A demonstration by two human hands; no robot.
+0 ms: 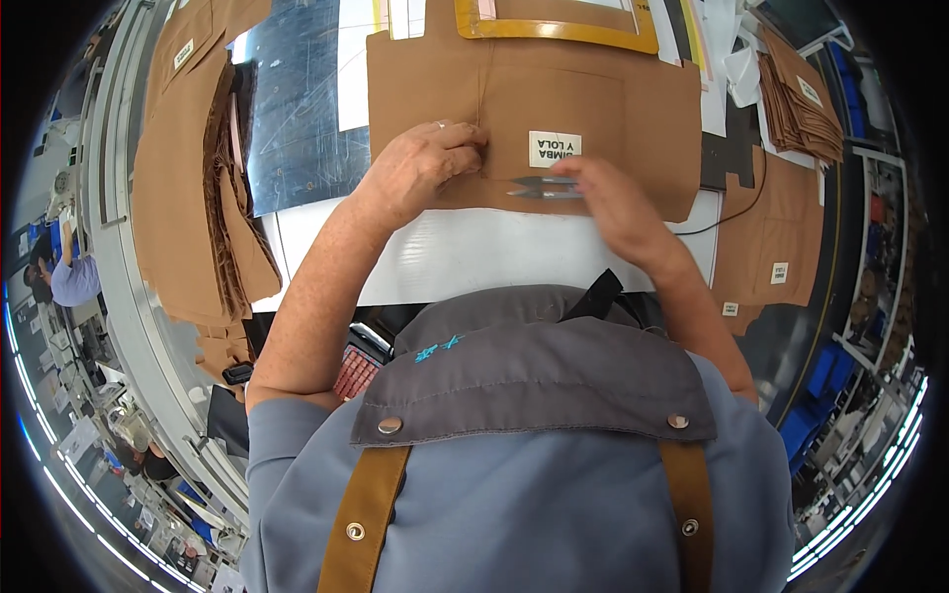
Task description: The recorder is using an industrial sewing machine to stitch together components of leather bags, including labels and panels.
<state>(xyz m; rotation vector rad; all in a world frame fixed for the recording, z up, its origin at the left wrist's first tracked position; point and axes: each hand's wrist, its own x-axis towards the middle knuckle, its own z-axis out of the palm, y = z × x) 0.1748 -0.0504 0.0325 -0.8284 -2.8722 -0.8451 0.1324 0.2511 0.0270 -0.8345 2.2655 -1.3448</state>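
Observation:
A brown fabric panel (425,89) with a vertical seam and stitched lines lies flat in front of me. A small cream label (556,149) is on it, right of the seam. My left hand (423,166) rests on the panel beside the seam, fingers curled and pressed together; what they pinch is hidden. Just below the label, my right hand (618,203) is closed around small grey thread snips (542,187). Their pointed blades aim left over the panel's near edge, and both hand and snips are slightly blurred.
A yellow-edged frame (554,33) lies over the panel's far side. Brown panels are piled at left (178,198), with a folded stack (806,99) and more pieces (771,237) at right. A dark cord (736,214) runs near the white work surface (435,257). A metal sheet (301,128) lies left.

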